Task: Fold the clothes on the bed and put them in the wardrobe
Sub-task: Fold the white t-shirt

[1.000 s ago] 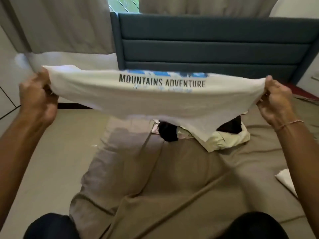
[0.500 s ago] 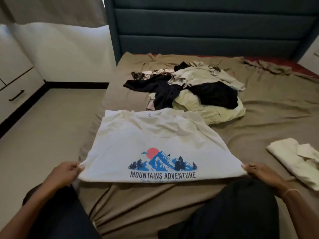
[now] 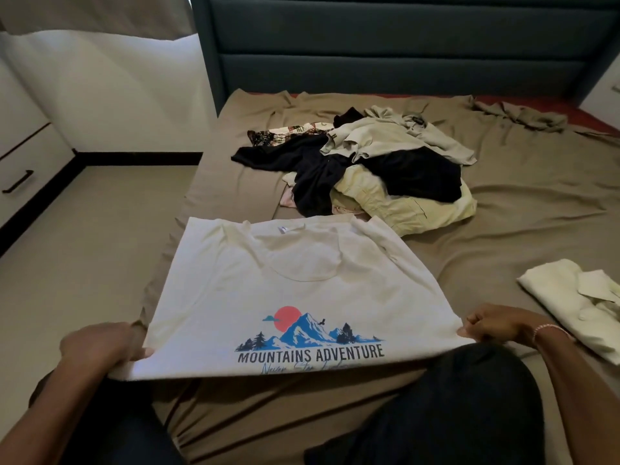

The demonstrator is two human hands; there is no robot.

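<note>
A white T-shirt (image 3: 288, 286) with a mountain print and the words MOUNTAINS ADVENTURE lies spread on the bed (image 3: 503, 236), collar away from me. My left hand (image 3: 104, 344) grips its near left corner, lifted slightly off the sheet. My right hand (image 3: 496, 322) pinches the near right corner. Behind the shirt sits a pile of unfolded clothes (image 3: 369, 169), black, cream and pale yellow. A folded pale garment (image 3: 577, 297) lies at the right.
The teal padded headboard (image 3: 385, 45) stands at the far end. White drawers with a black handle (image 3: 16, 182) line the left wall beside the tan floor (image 3: 84, 263). My dark-clad knees (image 3: 469, 414) are on the bed's near edge.
A second ago I held the shirt stretched up in the air. It came down flat on the bed, and both hands still hold its near corners.
</note>
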